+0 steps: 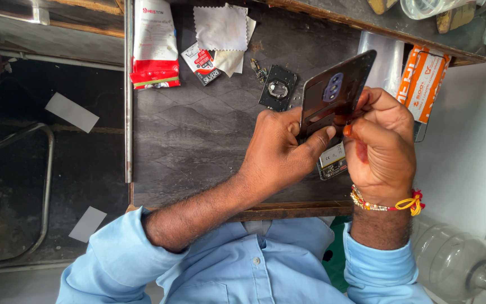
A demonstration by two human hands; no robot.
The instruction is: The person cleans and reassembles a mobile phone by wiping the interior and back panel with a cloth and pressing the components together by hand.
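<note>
We look down at our two hands above a dark table (pixel 198 141). Our left hand (pixel 279 149) grips a dark phone back cover (pixel 336 93) from its left edge, thumb pressed across the lower part and fingers curled behind it, so the cover stands tilted above the table. Its camera window faces us. Our right hand (pixel 381 149) closes on the cover's right edge, fingers bunched together; it may be pinching a small tool, but we cannot tell from here. A beaded bracelet (pixel 386 204) with a yellow thread circles the right wrist.

Beneath the hands, partly hidden, lies an opened phone (pixel 332 163) with its circuit board showing. Farther away on the table sits a small black part (pixel 278 87) with a round opening. Beyond it lie white cloths (pixel 220 28), a small red and black packet (pixel 201 63), and, to the left, a red and white pouch (pixel 154 48). An orange and white box (pixel 423 81) rests at the far right.
</note>
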